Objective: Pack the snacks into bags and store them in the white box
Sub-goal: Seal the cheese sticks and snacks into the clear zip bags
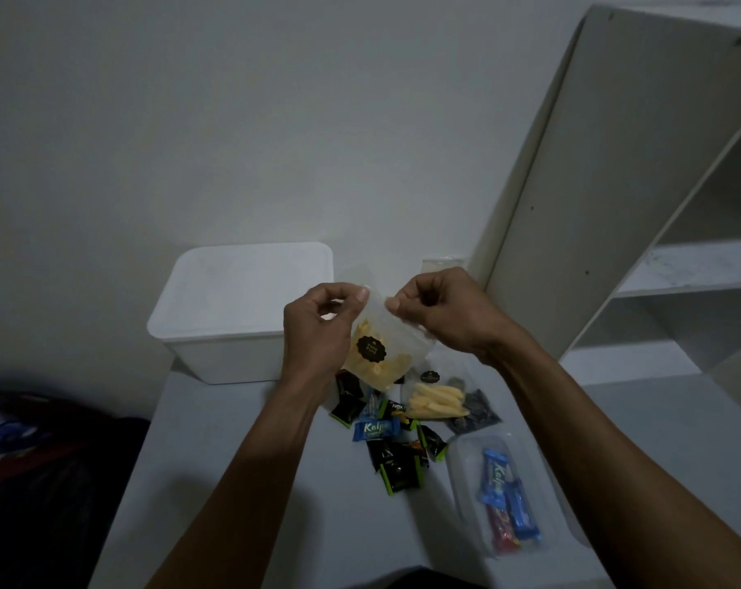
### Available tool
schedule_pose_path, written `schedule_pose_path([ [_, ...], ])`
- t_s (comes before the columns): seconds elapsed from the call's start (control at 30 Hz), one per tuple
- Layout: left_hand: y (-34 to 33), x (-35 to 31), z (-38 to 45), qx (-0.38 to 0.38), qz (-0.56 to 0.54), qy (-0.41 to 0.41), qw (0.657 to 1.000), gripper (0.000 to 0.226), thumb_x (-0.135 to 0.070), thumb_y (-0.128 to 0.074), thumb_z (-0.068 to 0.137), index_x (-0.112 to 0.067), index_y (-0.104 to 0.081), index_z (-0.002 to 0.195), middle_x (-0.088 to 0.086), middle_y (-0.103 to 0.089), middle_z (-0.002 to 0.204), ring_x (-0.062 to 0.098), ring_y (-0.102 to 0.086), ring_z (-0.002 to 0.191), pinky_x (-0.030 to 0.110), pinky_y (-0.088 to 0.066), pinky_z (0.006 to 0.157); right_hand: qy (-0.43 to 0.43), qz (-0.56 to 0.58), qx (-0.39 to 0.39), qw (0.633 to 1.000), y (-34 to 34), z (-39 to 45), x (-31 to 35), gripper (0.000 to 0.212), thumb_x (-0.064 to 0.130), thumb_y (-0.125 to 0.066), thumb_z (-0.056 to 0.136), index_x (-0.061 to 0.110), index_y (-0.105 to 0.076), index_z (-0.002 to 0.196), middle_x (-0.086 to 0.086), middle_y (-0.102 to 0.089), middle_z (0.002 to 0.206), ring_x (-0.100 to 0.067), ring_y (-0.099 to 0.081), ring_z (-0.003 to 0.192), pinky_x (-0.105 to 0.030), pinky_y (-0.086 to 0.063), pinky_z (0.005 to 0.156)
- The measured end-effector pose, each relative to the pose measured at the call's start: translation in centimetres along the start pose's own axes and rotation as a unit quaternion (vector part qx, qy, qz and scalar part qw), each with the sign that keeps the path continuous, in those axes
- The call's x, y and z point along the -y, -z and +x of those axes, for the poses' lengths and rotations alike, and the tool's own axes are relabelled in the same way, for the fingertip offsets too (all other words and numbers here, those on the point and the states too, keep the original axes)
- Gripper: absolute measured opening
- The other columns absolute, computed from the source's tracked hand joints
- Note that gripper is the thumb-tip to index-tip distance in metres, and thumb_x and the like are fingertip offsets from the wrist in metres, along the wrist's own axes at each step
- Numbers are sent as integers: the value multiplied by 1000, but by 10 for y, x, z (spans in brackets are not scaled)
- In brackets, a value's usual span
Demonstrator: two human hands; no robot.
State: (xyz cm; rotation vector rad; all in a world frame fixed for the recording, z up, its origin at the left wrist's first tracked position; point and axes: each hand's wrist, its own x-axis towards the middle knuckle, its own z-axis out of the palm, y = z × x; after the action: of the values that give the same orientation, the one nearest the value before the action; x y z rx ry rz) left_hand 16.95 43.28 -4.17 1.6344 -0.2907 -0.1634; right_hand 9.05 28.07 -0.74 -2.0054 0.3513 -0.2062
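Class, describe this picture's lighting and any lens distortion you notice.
Head view: dim, flat light, with a dark lower left corner; the wide lens bends the white shelf unit into a lean; both hands, left hand and right hand, pinching the clear bag, stay fairly sharp.

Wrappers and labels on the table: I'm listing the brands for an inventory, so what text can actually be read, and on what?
"Kalpa": blue wrapper in the loose pile.
"Kal...", partly hidden: blue bar inside the clear bag on the right.
"Nex...", cut off: dark wrapper in the pile.
Round black sticker on the held bag of yellow chips: too blurred to read.
Black sticker on the bag of yellow sticks: too small to read.
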Motion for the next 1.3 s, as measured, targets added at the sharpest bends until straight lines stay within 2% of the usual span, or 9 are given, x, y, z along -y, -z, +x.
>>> schedule_pose_path([
  [0.07,-4,-2,-3,-36,-11,33,999,24,-37,-78,80,-14,-72,87,-3,-73,83,4,-65,74,17,-52,65,-7,4,-34,999,-8,1,-5,18,28,-70,90,13,-71,80,6,-63,64,1,-51,53,-17,-44,54],
  [0.17,-11,-5,-11,-15,-8,62,998,28,-36,-73,85,-9,-74,82,2,-72,71,-6,-61,57,7,-46,54,3,7,-46,999,-22,-1,-11,16,21,-64,94,13,-70,81,7,-62,65,5,-50,51,-12,-41,52],
  [0.33,-13,-2,-9,-38,-12,90,995,20,-23,-70,89,-13,-74,72,6,-74,75,17,-70,77,21,-51,69,5,4,-55,998,-34,0,-14,22,20,-61,96,19,-66,74,8,-61,64,2,-50,54,-15,-42,56],
  [0.47,-13,-5,-7,-48,-21,110,993,21,-16,-67,91,-10,-72,72,6,-69,69,10,-58,57,10,-45,49,2,31,-66,997,-38,0,-17,20,22,-64,94,20,-68,75,6,-64,66,-2,-53,57,-20,-47,59],
  [0.57,-12,-7,-5,-53,-23,127,990,22,-20,-66,92,-4,-73,79,4,-67,67,5,-54,54,9,-42,45,-14,40,-56,998,-38,-3,-23,17,19,-67,92,22,-69,75,8,-66,68,-3,-57,62,-21,-50,61],
  [0.8,-14,-3,-13,-24,23,126,991,17,-21,-69,88,-10,-75,77,3,-74,74,13,-68,71,18,-47,58,14,-14,-82,996,-46,-5,-27,14,19,-64,94,14,-70,81,0,-70,74,-9,-63,67,-25,-52,64],
  [0.97,-17,0,-16,-44,-7,164,986,18,-17,-67,90,-12,-71,73,6,-73,77,17,-69,79,24,-46,62,-18,-6,-79,997,-48,-11,-33,18,29,-65,92,14,-73,87,-4,-73,79,-21,-68,78,-37,-56,72],
  [1.17,-17,4,-23,-40,-22,185,982,15,-17,-67,90,-3,-73,91,6,-73,83,9,-65,72,19,-45,61,-37,-22,-98,994,-50,-20,-39,18,26,-62,95,15,-70,83,8,-65,71,1,-56,62,-9,-40,56],
  [1.3,-15,9,-23,-75,11,141,987,21,-34,-69,88,-15,-73,82,1,-72,78,14,-67,78,29,-55,72,-28,-67,-85,994,-37,-22,-35,16,24,-60,96,17,-66,83,9,-64,72,-1,-57,64,-15,-41,58],
])
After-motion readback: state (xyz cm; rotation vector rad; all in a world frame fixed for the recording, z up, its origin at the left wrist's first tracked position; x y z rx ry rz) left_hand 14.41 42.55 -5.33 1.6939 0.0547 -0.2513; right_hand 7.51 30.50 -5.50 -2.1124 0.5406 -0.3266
